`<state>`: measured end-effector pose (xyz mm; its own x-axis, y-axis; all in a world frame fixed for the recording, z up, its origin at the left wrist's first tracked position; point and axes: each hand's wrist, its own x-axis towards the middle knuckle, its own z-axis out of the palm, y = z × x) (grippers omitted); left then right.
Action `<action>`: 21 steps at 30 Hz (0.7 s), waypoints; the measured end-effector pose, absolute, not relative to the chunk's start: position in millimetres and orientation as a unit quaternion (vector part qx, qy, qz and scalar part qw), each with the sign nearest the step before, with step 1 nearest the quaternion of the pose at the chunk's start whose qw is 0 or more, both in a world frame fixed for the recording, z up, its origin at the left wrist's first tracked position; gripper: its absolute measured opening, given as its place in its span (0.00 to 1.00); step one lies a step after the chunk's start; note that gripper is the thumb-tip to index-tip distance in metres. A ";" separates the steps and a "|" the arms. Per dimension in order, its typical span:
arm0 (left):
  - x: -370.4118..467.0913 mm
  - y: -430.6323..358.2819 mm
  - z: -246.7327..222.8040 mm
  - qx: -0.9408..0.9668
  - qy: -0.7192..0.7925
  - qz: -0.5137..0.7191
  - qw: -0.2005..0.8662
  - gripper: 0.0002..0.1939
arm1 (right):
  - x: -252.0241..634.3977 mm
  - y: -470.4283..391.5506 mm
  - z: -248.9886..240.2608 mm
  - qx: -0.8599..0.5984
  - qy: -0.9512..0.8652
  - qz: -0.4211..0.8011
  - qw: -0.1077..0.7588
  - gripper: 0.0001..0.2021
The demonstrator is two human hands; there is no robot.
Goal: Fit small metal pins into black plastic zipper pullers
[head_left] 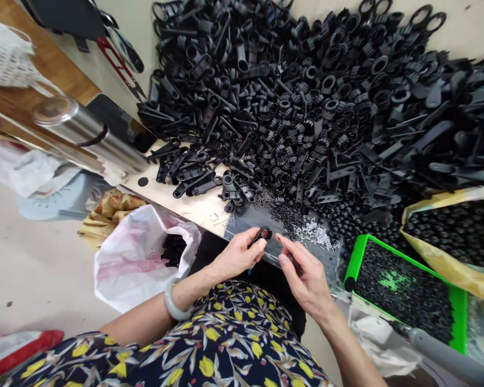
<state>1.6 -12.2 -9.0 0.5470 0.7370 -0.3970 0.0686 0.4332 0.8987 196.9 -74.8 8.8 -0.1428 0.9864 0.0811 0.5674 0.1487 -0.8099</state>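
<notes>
My left hand (242, 252) is closed on a black plastic part with a ring-shaped end (262, 234), held over the near edge of the worktable. Just to the right, my right hand (304, 271) has its thumb and fingers drawn together, with the index fingertip close to the ring. Something dark shows under those fingers, too hidden to name. Beyond the hands, small silver pins (317, 234) lie on a grey plate (250, 223) beside tiny black pieces (276, 207). A heap of black plastic parts (266, 102) covers the table behind.
At right stand a green tray (358, 258) of small black pieces and a yellow-edged bag (439, 247) of black beads. A grey-handled tool (439, 349) lies below. A white bag (125, 269) hangs at left, near a steel flask (92, 134) and red-handled scissors (115, 62).
</notes>
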 end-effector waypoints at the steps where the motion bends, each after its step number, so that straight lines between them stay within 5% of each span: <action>1: 0.7 -11.7 -8.9 0.472 0.415 0.224 0.745 0.21 | 199.7 -75.6 10.7 -0.565 -0.700 0.313 0.303 0.21; 21: -6.7 -17.2 -8.4 0.474 0.390 0.224 0.757 0.21 | 197.6 -77.9 10.6 -0.556 -0.797 0.172 0.161 0.19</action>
<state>-6.7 -17.2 -8.4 0.5962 0.7081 -0.3782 0.0301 0.4510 0.8920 197.6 -77.9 10.6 -0.3293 0.9420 0.0649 0.8315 0.3219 -0.4528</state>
